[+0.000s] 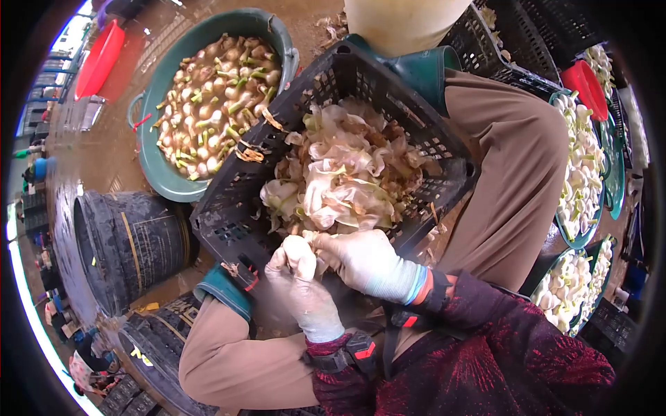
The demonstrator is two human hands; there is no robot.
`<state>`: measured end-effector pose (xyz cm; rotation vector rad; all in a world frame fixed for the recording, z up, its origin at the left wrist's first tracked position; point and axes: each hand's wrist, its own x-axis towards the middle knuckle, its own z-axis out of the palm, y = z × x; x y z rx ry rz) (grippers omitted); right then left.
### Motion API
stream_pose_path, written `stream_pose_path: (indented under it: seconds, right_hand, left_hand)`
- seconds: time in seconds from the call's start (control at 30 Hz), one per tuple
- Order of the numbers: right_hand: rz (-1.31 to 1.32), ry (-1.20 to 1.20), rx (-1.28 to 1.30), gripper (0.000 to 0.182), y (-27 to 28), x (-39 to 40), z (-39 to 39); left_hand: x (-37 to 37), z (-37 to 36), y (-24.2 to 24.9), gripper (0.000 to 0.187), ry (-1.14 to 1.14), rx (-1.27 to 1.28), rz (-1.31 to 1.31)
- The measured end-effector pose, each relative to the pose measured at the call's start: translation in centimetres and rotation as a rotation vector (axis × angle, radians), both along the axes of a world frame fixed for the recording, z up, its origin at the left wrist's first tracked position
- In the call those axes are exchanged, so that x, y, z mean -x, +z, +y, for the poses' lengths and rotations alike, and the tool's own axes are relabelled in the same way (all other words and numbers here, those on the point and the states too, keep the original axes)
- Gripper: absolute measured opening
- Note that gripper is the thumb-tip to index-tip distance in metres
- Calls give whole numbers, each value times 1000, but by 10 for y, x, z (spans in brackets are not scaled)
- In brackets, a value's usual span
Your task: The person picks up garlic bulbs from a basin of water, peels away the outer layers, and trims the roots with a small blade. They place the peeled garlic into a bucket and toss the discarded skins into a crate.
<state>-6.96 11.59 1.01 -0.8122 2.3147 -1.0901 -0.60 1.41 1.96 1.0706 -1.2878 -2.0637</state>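
Observation:
Both hands wear pale gloves and meet at the near edge of a black crate (229,187) that holds a heap of papery peels (347,180). My left hand (302,291) is closed around a whitish bulb (300,255), its thumb raised along it. Beside it on the right, my right hand (364,260) pinches at the bulb's top, fingertips together; what exactly lies between them is too small to make out. Behind the crate at the left, a green tub (156,163) holds many bulbs with green stems in murky water.
Dark buckets (132,243) lie at the left. A cream bucket (406,24) and black crates (499,59) stand at the back. Basins of white peeled bulbs (579,166) line the right, near a red bowl (586,90). A red basin (100,59) is at the far left.

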Motion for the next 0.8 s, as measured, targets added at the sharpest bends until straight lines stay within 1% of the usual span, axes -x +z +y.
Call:
stream_pose_path:
  seconds: [0.03,0.07,0.13,0.17,0.2,0.27,0.3,0.37,0.4,0.43,0.47,0.5,0.53,0.57,0.63,0.67,0.7,0.73,0.8]
  right_hand:
    - [-139,-42,61,31,-2,2,0]
    - [-229,-112,221,29,-11,4,-3]
    - [-227,-29,194,30,-17,15,6]
    - [-142,44,24,34,5,25,8]
    - [-81,108,-94,37,14,29,8]
    - [108,68,-35,42,10,25,5]
    - [108,70,-38,42,10,26,5]
    - [55,51,-47,36,11,26,2]
    - [49,52,-46,36,7,24,2]
    - [47,27,12,31,0,22,2]
    - [44,0,69,27,-3,22,2]
    - [-21,33,48,23,-4,23,2]
    - [-22,32,46,23,-5,25,3]
    - [-80,35,36,21,-5,27,2]
    - [-150,37,21,19,-3,31,1]
    - [-321,-10,58,21,-1,34,0]
    - [-487,-57,96,22,0,36,-1]
    - [-623,-102,301,29,-9,37,2]
    - [-942,-286,649,36,-17,30,-1]
  left_hand:
    - [-2,-4,-3,36,-45,-6,19]
    - [-4,-5,-5,36,-42,-10,13]
    - [-6,-8,-7,37,-74,-34,23]
    - [-11,-12,-12,36,-74,-116,43]
    - [-10,-13,-11,36,-75,-115,49]
    - [-7,-11,-9,35,-59,-59,-31]
    - [-7,-12,-7,34,-70,-67,-44]
    - [-9,-11,-7,34,-67,-82,-40]
    - [-10,-10,-7,34,-66,-94,-32]
    - [-11,-10,-11,39,-57,-100,-38]
    - [-12,-11,-12,39,-57,-98,-41]
    - [-13,-12,-12,39,-86,-96,-41]
    - [-13,-13,-14,39,-114,-96,-43]
    - [-15,-16,-17,39,-114,-102,-49]
    - [-20,-24,-22,40,-210,-122,38]
    - [-21,-23,-21,40,-209,-125,30]
    - [-20,-22,-19,43,-207,-207,111]
    - [-17,-22,-17,45,-207,-287,199]
    - [-12,-19,-12,48,-217,-265,196]
